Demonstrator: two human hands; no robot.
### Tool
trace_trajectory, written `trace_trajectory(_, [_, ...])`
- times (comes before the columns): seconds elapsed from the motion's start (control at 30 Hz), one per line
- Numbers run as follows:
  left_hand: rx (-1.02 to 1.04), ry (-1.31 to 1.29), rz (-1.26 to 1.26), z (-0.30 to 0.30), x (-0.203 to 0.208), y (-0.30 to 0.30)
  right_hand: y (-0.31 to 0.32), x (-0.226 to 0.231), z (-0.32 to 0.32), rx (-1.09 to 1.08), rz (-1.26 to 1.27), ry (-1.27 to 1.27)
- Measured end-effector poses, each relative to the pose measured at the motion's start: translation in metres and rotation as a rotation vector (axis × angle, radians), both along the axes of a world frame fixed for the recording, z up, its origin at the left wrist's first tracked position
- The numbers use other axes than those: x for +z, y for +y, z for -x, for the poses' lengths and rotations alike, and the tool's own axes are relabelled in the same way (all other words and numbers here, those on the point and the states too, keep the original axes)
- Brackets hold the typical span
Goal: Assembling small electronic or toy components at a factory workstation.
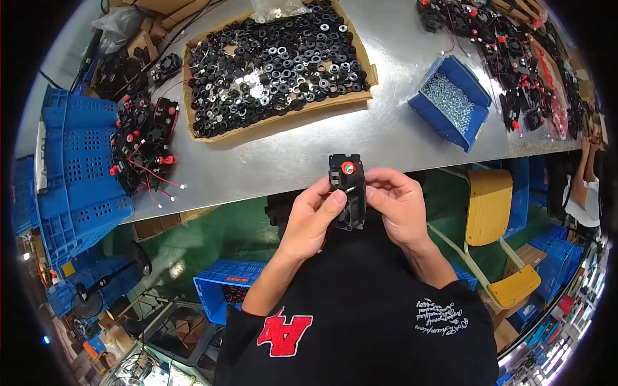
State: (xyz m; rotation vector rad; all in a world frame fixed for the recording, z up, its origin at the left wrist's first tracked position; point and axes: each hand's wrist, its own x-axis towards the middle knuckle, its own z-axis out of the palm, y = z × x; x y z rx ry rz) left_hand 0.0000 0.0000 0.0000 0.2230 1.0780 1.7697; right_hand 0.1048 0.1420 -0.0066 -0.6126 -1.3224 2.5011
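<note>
In front of my chest, at the table's near edge, is a black fan assembly, upright between my two hands. A red ring with a metallic centre shows on its upper part, and a fan sits lower down. My left hand closes on its left side, thumb across the front beside a small pale connector. From the right, my right hand has its fingers bent and pinched at the assembly's edge. Whether those fingertips also hold a small part is hidden.
On the metal table lies a cardboard tray of black and silver rings. A blue bin holds small silver fasteners. Wired fan assemblies are piled left, beside a blue crate, and far right. A yellow chair stands right.
</note>
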Motion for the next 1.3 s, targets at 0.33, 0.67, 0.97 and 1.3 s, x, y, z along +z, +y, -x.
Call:
trace_trajectory(0.33, [0.099,0.079,0.126,-0.006,0.004,0.006,0.002,0.005,-0.002,-0.022,-0.068,-0.077])
trace_trajectory(0.67, [0.106,-0.010,0.104,-0.005,0.004,0.002,-0.003,0.010,0.014,-0.060,-0.320,-0.050])
trace_trajectory(0.97, [0.145,0.042,0.058,0.005,0.002,-0.008,-0.005,0.012,0.030,-0.007,-0.681,-0.056])
trace_trajectory(1.3, [0.221,-0.055,0.095,0.032,0.000,-0.047,0.036,0.010,0.203,0.087,-1.529,0.070])
